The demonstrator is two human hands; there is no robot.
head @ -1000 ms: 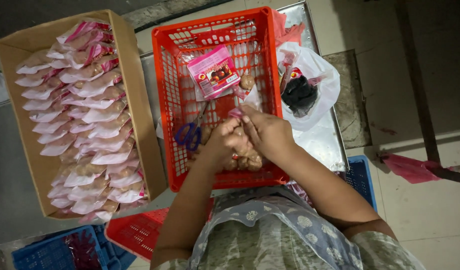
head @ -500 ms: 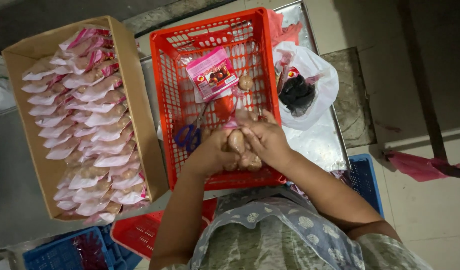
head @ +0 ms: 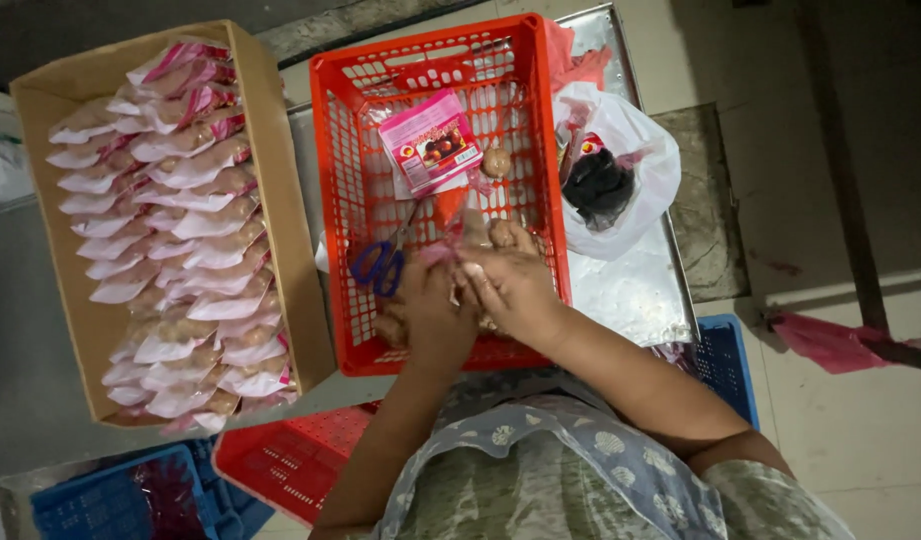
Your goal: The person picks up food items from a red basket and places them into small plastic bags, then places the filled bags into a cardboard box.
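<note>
Both my hands are down inside the red plastic crate (head: 340, 200). My left hand (head: 432, 310) and my right hand (head: 512, 285) together grip a clear bag with a pink edge (head: 450, 240) that holds brown meatballs (head: 500, 234). More loose meatballs lie under my hands, mostly hidden. A pink printed packet (head: 430, 142) lies flat in the crate beyond my hands, with a single meatball (head: 496, 162) beside it. Blue-handled scissors (head: 380, 266) lie just left of my left hand.
A cardboard box (head: 280, 200) at the left is packed with several rows of filled bags (head: 170, 230). A white plastic bag (head: 630, 170) with dark contents lies right of the crate on a metal table (head: 630, 290). Red (head: 290, 460) and blue (head: 725, 360) crates sit below.
My hands have shifted slightly left and lower in the crate, and the bag's pink edge now sticks out above my left hand. The meatballs between my palms are now covered.
</note>
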